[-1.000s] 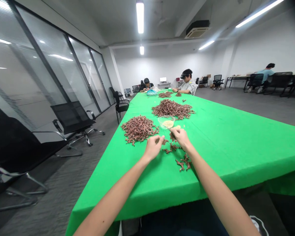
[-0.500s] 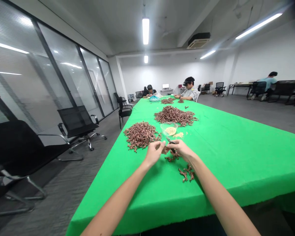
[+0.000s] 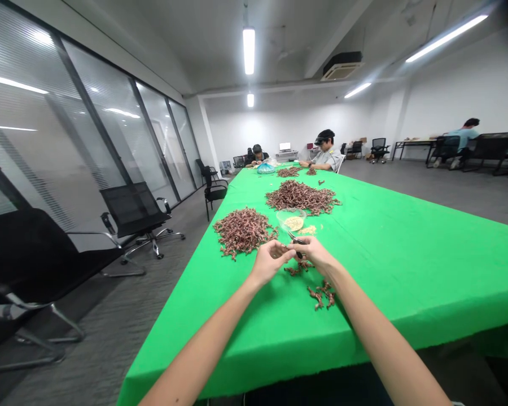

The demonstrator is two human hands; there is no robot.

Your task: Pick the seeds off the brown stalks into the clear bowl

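Note:
My right hand [image 3: 315, 251] is closed around dark-handled pliers [image 3: 295, 239], whose tips point up and left toward the clear bowl [image 3: 283, 219]. Beside it, my left hand [image 3: 271, 260] pinches a small reddish-brown piece, mostly hidden by the fingers. The two hands nearly meet. Pale bits [image 3: 294, 224] lie in the bowl, and more are scattered on the green cloth to its right. Under and near my right hand rest several loose brown pieces [image 3: 317, 298]. A heap of brown pieces [image 3: 243, 230] stands left of the bowl, a larger heap [image 3: 300, 197] behind it.
The green-covered table [image 3: 406, 259] stretches away from me. At its far end are smaller heaps, a blue bag [image 3: 265, 168] and two seated people [image 3: 328, 158]. Another person [image 3: 463, 136] sits at a desk on the right. Black chairs [image 3: 133, 211] stand left of the table.
My left hand's thumb and fingers have shifted, with a wider gap between them. The pliers have turned slightly and moved a little with my right hand.

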